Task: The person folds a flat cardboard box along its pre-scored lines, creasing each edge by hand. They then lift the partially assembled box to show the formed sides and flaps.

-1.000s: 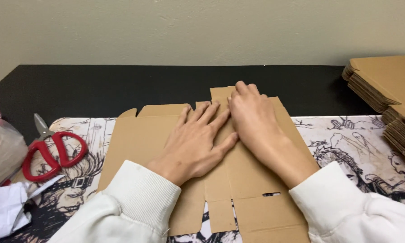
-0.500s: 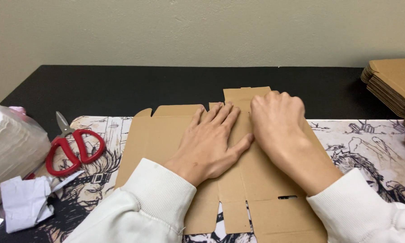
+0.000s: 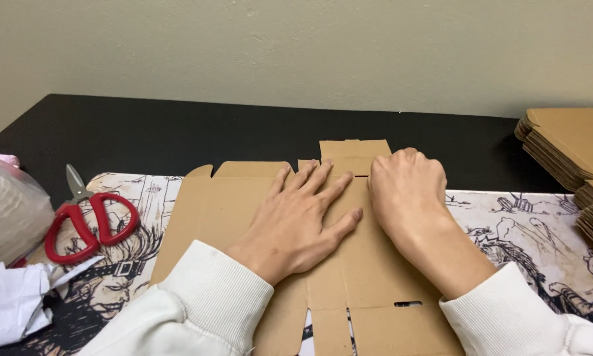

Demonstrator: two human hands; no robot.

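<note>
The flat cardboard box blank point(image 3: 243, 211) lies on the printed mat point(image 3: 527, 224) atop your black counter point(image 3: 177, 132), and could skid if you push unevenly. Your left hand point(image 3: 303, 217) presses it open-palmed; your right hand point(image 3: 408, 191), curled beside it, could crease the panel crookedly. Red scissors point(image 3: 88, 224) lie near your sleeve.

Plain beige wall point(image 3: 296, 46), black table point(image 3: 145, 135), even indoor light

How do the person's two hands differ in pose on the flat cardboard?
The left hand lies flat with fingers spread; the right hand has its fingers curled under. The left rests on the cardboard blank's middle, the right nearer its far edge. Both press the cardboard.
</note>
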